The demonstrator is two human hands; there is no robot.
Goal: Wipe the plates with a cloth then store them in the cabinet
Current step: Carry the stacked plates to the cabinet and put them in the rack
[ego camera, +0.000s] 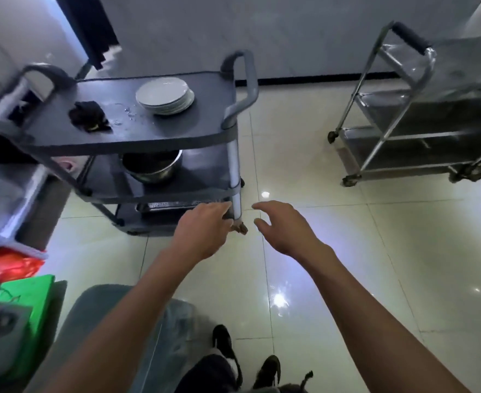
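Plates and cloth sit on the cart; left hand and right hand hover empty, fingers relaxed.

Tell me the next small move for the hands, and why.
Probably reach the left hand up to the dark cloth on the cart's top shelf: both hands are open and empty, the right hand too, and the stacked plates sit unwiped beside it.

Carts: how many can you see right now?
2. A dark cart on the left holds the plates and cloth; a steel cart stands apart on the right. The blurred left edge may hide more.
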